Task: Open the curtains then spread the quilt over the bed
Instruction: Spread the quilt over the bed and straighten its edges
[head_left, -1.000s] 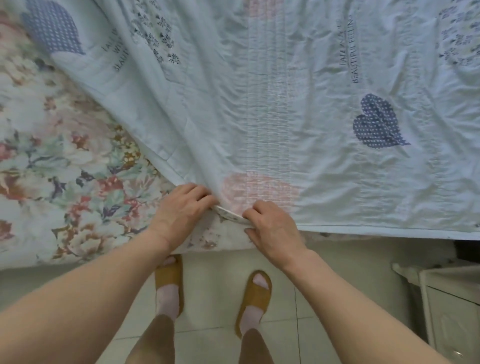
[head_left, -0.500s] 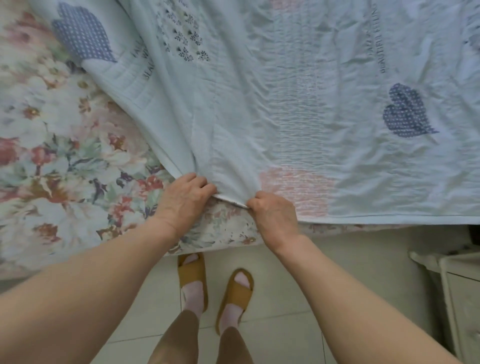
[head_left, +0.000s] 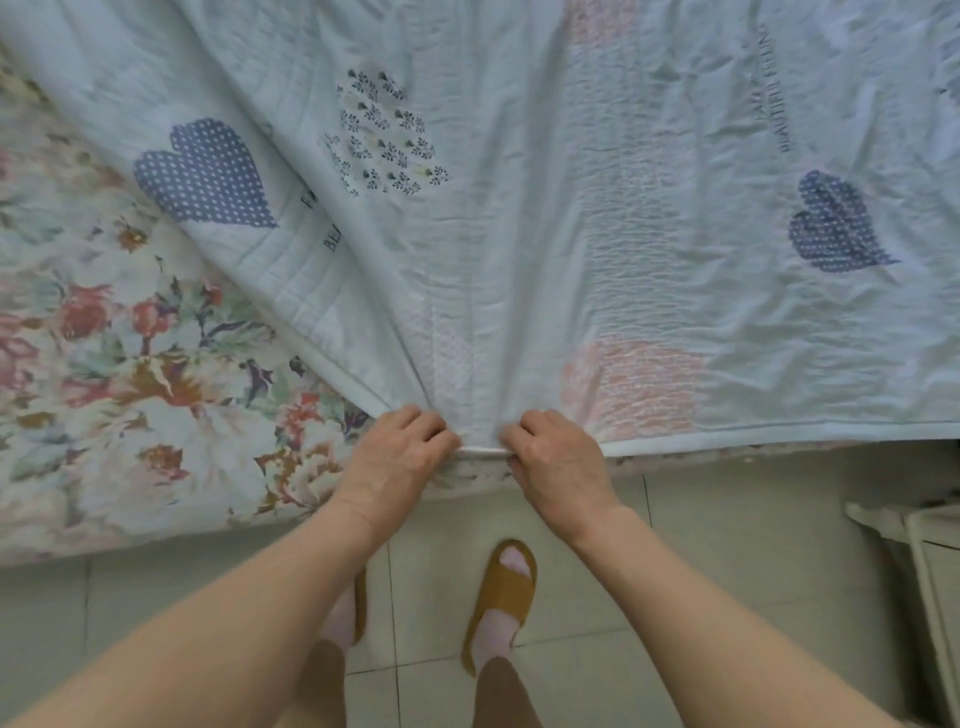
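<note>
Mustard slippers (head_left: 503, 592), pink socks (head_left: 511, 561).

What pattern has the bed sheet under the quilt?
Floral, red and brown flowers on the sheet, head view.

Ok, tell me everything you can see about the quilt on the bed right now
The quilt is pale blue-green, thin and wrinkled, looking like stitched cotton. It carries dotted navy hearts, a floral heart, faded pink patches and printed lettering. It lies spread across the right part of the floral bed sheet, its hem along the bed's near side, while the left part of the sheet is uncovered. Folds fan out from its near corner, where the left hand and right hand both grip the white-piped hem.
</note>
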